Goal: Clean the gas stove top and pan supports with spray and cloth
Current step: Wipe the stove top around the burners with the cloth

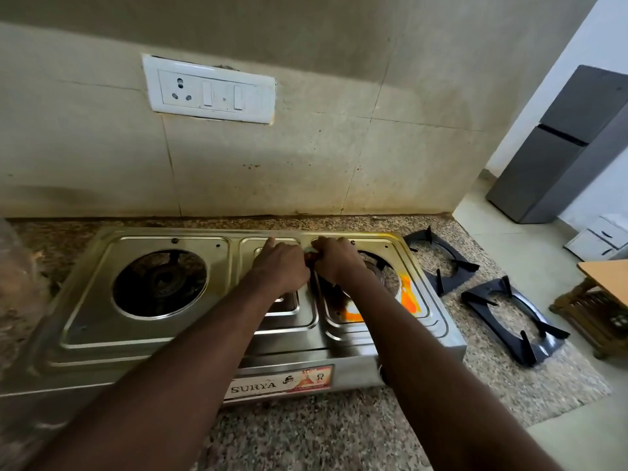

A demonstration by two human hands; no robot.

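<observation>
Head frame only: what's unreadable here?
- Head view: small brown thing between left hand and right hand; the hands hide it and both grips.
- Head view: right burner, mostly under the right hand and forearm.
- Head view: blurred object, cut off by left edge.
- spray, cloth: out of frame.

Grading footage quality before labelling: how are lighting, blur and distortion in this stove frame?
Head view: dim, warm, even light, soft sheen on the stove top, no hard glare. Head view: wide-angle bending tilts the fridge. Head view: far left margin is smeared; left hand and right hand look slightly soft, so whatever they hold is unreadable.
</observation>
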